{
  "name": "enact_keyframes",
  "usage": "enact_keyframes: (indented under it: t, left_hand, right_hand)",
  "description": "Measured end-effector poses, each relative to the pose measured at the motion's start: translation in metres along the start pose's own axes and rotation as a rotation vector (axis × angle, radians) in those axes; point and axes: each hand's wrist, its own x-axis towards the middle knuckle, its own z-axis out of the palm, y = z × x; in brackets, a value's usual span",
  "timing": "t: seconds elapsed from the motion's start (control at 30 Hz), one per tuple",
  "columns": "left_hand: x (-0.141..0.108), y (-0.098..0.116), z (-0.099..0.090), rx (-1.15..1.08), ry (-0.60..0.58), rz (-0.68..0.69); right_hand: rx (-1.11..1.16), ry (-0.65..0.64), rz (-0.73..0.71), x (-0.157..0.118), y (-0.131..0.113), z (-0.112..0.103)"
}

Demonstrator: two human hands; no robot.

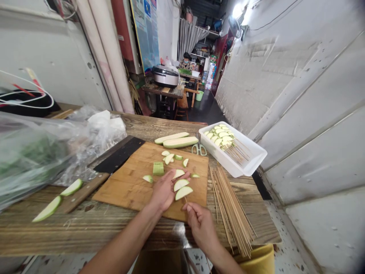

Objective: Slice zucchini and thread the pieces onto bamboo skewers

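Note:
My right hand [202, 226] pinches a thin bamboo skewer [186, 199] over the front edge of the cutting board [122, 179]. Two pale half-round zucchini slices [184, 193] sit along that skewer. Against its tip, my left hand [163, 193] grips another zucchini slice [178, 174] between thumb and fingers; whether the tip has pierced it I cannot tell. Beside the left hand stands a block of stacked zucchini slices [158, 168], green skin showing. Loose slices [169, 158] lie scattered on the board behind. Two zucchini halves [180, 142] rest at its far edge.
A bundle of bare skewers [232, 209] lies right of the board. Behind it, a white plastic tub [251, 154] holds skewered slices. Scissors [199, 149] lie by the board. A cleaver [119, 154] and plastic bags [31, 152] are at left. A person [186, 62] sits far back.

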Motion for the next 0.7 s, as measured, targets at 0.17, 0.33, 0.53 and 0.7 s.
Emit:
enact_keyframes:
  t: [0.17, 0.33, 0.53, 0.7]
  left_hand:
    - [0.0000, -0.0008, -0.0002, -0.018, 0.010, -0.022]
    - [-0.0004, -0.0007, -0.0001, -0.009, 0.021, -0.036]
    - [-0.0001, -0.0039, -0.0012, -0.028, -0.012, -0.037]
    - [-0.0007, -0.0070, 0.0003, -0.063, -0.018, -0.015]
  right_hand:
    - [0.007, 0.003, 0.004, 0.0004, -0.0005, 0.0003]
    - [0.032, -0.003, 0.012, -0.0002, -0.0010, 0.0003]
    - [0.032, 0.011, -0.012, 0.0001, -0.0010, 0.0017]
    - [0.028, 0.016, -0.007, 0.0005, -0.0017, 0.0011]
